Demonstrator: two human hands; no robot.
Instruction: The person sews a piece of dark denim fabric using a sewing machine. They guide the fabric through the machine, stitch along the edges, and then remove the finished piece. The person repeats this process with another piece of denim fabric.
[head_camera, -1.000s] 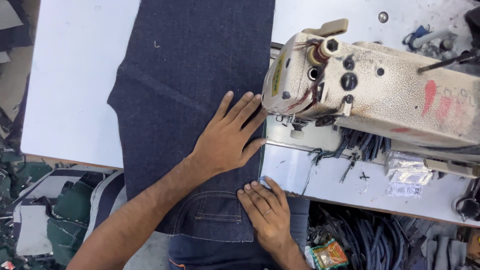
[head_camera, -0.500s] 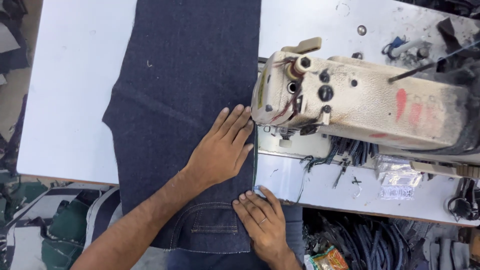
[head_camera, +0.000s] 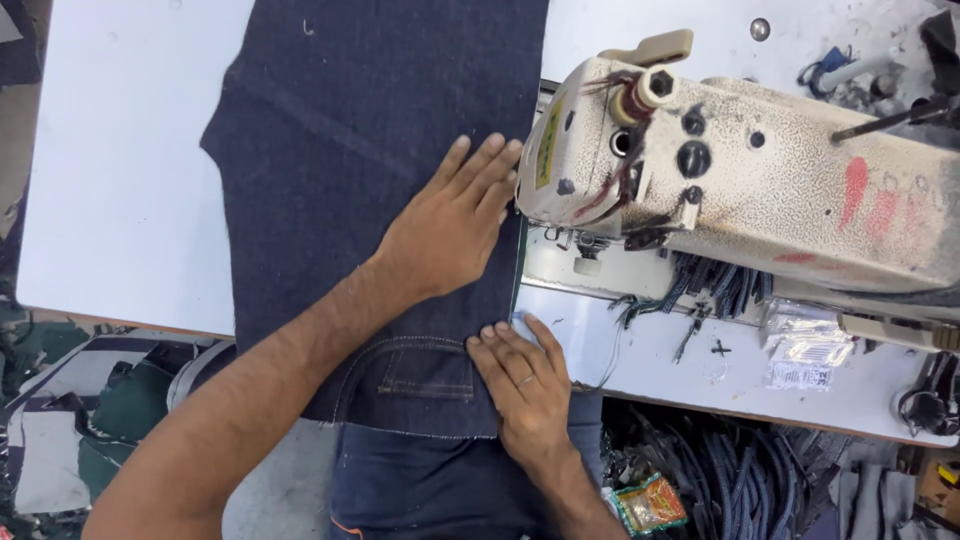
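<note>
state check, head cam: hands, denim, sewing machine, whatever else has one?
Left hand: flat on denim, fingers spread, no grip.
Right hand: flat, pressing the denim edge.
Denim panel: spread flat on table, front end hanging over the edge.
Sewing machine: upright, needle hidden.

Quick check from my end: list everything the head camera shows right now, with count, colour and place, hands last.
denim panel: one, dark blue, spread flat across the table, its near end with a stitched pocket hanging over the front edge
sewing machine: one, cream and worn with red marks, right of the denim
table: one, white, under the denim and the machine
clear plastic packet: one, on the table below the machine
snack wrapper: one, orange and green, below the table's front edge
fabric scraps: several, green, white and dark, on the floor at lower left
left hand: flat on the denim, fingers toward the machine head
right hand: pressing the denim's right edge near the table's front
</note>
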